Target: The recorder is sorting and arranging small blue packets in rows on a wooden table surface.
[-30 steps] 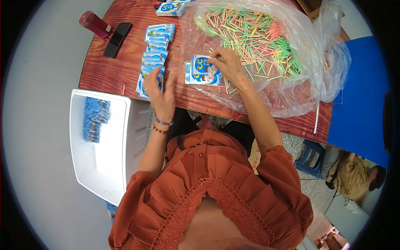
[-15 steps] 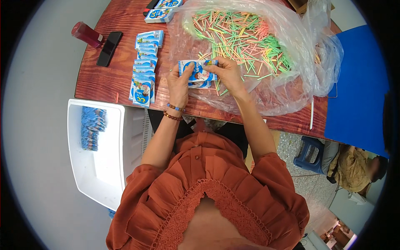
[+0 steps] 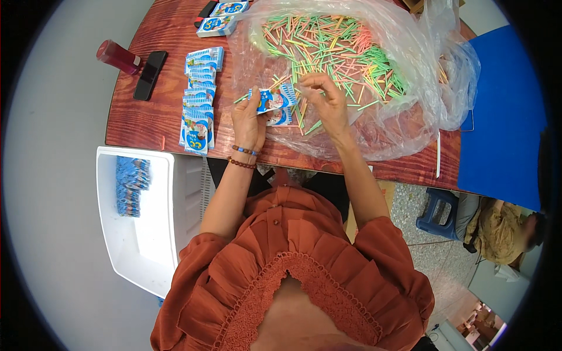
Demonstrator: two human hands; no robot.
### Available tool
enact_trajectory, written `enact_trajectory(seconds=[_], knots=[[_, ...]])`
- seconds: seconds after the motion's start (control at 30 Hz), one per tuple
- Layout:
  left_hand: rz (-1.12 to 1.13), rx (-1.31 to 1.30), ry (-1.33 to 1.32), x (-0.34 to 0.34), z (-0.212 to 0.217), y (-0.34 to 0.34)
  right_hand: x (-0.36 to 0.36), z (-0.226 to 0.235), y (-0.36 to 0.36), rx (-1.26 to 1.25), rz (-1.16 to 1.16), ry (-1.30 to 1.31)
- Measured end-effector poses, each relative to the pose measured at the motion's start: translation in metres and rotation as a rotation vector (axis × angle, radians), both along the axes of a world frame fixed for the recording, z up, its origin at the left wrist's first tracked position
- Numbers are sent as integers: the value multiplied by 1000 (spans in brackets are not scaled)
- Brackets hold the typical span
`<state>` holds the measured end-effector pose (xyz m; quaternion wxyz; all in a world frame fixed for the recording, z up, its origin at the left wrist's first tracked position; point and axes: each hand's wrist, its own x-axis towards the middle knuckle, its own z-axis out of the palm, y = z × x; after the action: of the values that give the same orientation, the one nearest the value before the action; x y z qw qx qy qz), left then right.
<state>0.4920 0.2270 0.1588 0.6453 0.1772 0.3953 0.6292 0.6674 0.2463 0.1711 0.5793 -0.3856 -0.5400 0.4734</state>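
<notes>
My left hand, with two beaded bracelets at its wrist, grips a small blue-and-white packet between thumb and fingers. Another such packet shows just under it, on the clear plastic near the table's front edge. To the right of the held packet and apart from it is my right hand. Its thumb and forefinger are curled close together; what they pinch, if anything, is too blurred to make out. Short thin pastel sticks in green, pink and yellow lie heaped beyond both hands on a big clear plastic bag.
An overlapping row of packets lies to the left. Beyond are a phone, a red bottle and packet stacks. A white bin holding blue packets stands lower left. At right are a blue board and a seated person.
My right hand has come off the packet and moved a little right. The packet stays in my left hand, now tilted. The whole view has shifted slightly.
</notes>
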Motion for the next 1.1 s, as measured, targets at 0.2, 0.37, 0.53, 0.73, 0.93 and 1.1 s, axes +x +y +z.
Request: enact_trajectory(seconds=[0.2,0.37,0.53,0.73,0.93,1.1], knots=[[-72,-29,2,11,-1,2,10,5,-1,410,168,-558],[-138,-71,44,21,-1,2,18,-1,-1,404,263,-628],[-168,-3,11,27,-12,1,57,1,3,118,414,-266],[-107,-55,48,23,-10,5,178,-7,63,23,-333,-842],[-101,-54,19,21,-11,4,221,-22,113,78,-81,-1444],[-92,-37,-16,15,-13,3,221,-24,120,279,14,-1503]])
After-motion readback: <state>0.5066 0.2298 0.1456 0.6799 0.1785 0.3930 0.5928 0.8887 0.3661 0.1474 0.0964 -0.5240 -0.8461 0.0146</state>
